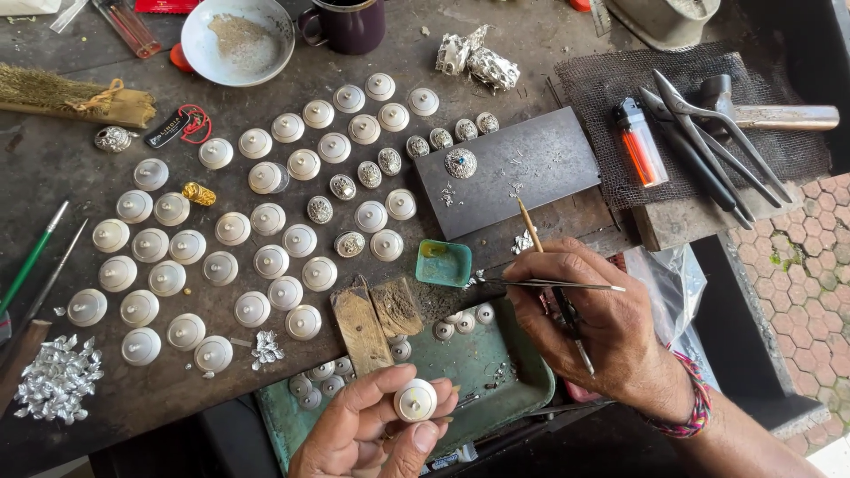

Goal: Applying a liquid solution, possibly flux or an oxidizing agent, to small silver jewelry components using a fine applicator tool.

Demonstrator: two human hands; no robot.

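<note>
Right now the left hand [372,429] has its grip pinched on a plain white dome [414,400], held over the green tray [522,385] at the desk's [80,416] near edge. The right hand [595,320] is clamped on fine tweezers [553,285], with a thin stick [529,226] and a dark tool tucked between its fingers. By my judgement the work is early: a handful of decorated domes [381,164] lie near the dark slab [531,164], while dozens of plain domes [230,228] wait in rows.
</note>
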